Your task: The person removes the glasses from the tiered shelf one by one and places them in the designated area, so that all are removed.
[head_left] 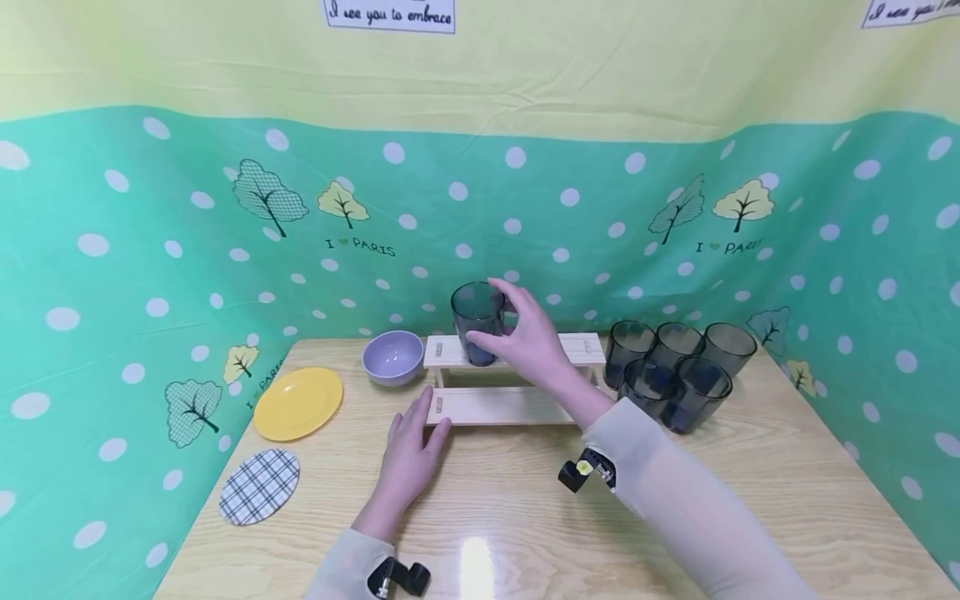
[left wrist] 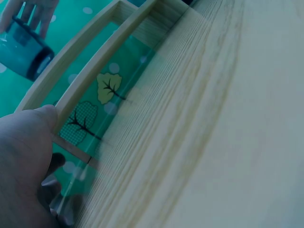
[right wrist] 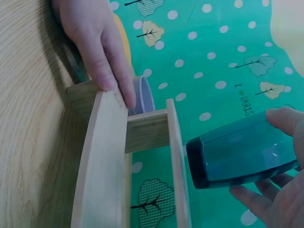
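Observation:
My right hand (head_left: 525, 337) holds a dark tinted glass (head_left: 474, 321) by its side, thumb in front and fingers round the far side. The glass stands close over the upper board of a two-step wooden rack (head_left: 502, 406). In the right wrist view its thick base (right wrist: 197, 164) comes right up to that board's edge. My left hand (head_left: 411, 450) grips the left end of the lower board, thumb at the front edge and fingers at the end. Part of those fingers is hidden behind the wood in the left wrist view.
Several more dark glasses (head_left: 701, 387) stand grouped right of the rack. A purple bowl (head_left: 393, 358) is just left of it. Farther left lie a yellow plate (head_left: 298, 404) and a checked oval mat (head_left: 260, 487) on the wooden table (head_left: 525, 533). A dotted cloth (head_left: 420, 217) hangs behind.

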Motion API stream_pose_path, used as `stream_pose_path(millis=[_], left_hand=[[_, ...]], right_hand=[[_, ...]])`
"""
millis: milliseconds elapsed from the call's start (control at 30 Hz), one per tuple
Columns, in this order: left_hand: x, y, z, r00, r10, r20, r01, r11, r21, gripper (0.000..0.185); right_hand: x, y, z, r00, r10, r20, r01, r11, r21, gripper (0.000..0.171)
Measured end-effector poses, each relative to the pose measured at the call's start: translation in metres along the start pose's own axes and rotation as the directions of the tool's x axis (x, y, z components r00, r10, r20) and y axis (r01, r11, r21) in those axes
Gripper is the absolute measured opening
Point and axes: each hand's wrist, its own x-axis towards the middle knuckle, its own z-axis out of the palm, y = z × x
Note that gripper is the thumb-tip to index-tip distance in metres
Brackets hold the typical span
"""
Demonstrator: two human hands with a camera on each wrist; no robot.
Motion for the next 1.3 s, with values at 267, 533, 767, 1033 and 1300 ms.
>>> stream_pose_path(millis=[267, 533, 767, 1033, 1300], left_hand=[[0.0, -0.001, 0.001, 1.0, 0.003, -0.006, -0.003, 1.0, 0.009, 0.072], [0.0, -0.003, 0.001, 1.0, 0.011, -0.003, -0.01, 1.0, 0.006, 0.072], [-0.001, -0.003, 0.001, 1.0, 0.015, -0.006, -0.015, 1.0, 0.004, 0.072], [-0.001, -0.004, 0.001, 1.0, 0.016, 0.001, -0.016, 1.0, -0.001, 0.073], [0.0, -0.004, 0.001, 1.0, 0.014, 0.002, -0.014, 1.0, -0.007, 0.073]], right_hand=[[-0.015, -0.012, -0.013, 1.0, -0.024, -0.001, 0.024, 0.999, 0.036, 0.087], [-0.034, -0.018, -0.033, 1.0, -0.019, 0.018, 0.018, 0.999, 0.039, 0.089], [-0.049, -0.019, -0.052, 1.0, -0.011, 0.015, 0.011, 1.0, 0.01, 0.089], [-0.066, -0.018, -0.077, 1.0, 0.028, 0.007, -0.028, 0.999, 0.027, 0.089], [-0.083, -0.015, -0.108, 0.998, 0.065, -0.025, -0.066, 0.998, -0.013, 0.089]])
